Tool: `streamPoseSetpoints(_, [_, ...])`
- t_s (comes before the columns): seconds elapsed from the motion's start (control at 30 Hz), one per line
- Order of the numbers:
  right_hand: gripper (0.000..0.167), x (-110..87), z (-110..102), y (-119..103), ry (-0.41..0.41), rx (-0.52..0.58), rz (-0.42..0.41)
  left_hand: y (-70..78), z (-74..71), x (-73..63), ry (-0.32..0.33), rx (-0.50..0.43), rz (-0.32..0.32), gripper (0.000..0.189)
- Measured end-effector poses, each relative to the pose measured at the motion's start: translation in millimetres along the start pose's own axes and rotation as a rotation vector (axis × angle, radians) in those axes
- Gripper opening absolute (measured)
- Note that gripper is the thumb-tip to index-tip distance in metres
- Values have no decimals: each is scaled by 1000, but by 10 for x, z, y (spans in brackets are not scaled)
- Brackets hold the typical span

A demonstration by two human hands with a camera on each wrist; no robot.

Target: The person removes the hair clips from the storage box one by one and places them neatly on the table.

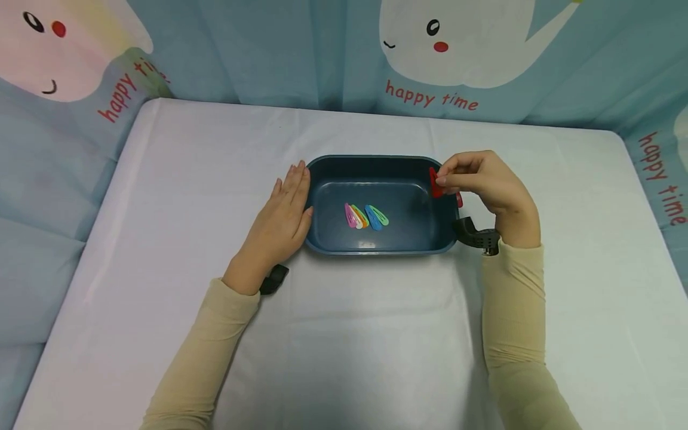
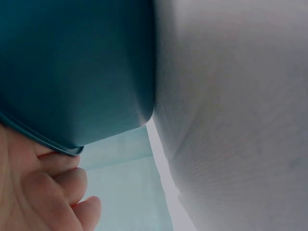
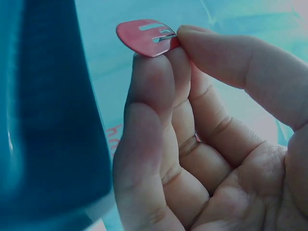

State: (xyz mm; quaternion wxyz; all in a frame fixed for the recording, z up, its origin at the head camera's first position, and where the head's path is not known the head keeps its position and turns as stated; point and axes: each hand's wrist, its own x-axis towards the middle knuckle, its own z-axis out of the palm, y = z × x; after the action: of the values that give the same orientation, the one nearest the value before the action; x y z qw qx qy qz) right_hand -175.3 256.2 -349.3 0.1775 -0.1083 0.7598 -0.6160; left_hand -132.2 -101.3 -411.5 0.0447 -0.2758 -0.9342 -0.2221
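A dark blue rectangular tray (image 1: 338, 246) stands on the white-covered table. Along its left rim lies my left hand (image 1: 276, 221), fingers straight; the left wrist view shows that hand (image 2: 43, 187) at the tray's lip. Thumb and forefinger of my right hand (image 1: 491, 185) pinch a red snap hair clip (image 1: 436, 183) over the tray's right end. Close up, the clip (image 3: 147, 38) has cut-out slots and sticks out past the fingertips. Several coloured hair clips lie on the tray floor, among them a pink clip (image 1: 351, 215), a blue clip (image 1: 373, 218) and a green clip (image 1: 380, 215).
A small red piece (image 1: 459, 199) shows beside the right rim, under my right hand. Black straps with wrist mounts (image 1: 477, 234) sit at both wrists. The white cloth (image 1: 349, 334) spreads around the tray, and a blue printed curtain (image 1: 279, 54) hangs along the back and sides.
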Motion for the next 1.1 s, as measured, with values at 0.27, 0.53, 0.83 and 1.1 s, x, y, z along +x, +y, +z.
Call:
streamPoseSetpoints(0.27, [10,-50,-126,40,25,48,13,-13,4,1,-5,-7,-8,60])
streamPoseSetpoints(0.53, [12,-87,-258,117,79,95,29,-4,4,-1,-14,-24,-17,61])
streamPoseSetpoints(0.83, [11,-164,-354,176,168,130,96,-3,25,13,-1,-23,-1,60])
streamPoseSetpoints(1.1, [11,-183,-448,270,234,125,172,-5,23,10,5,-21,1,61])
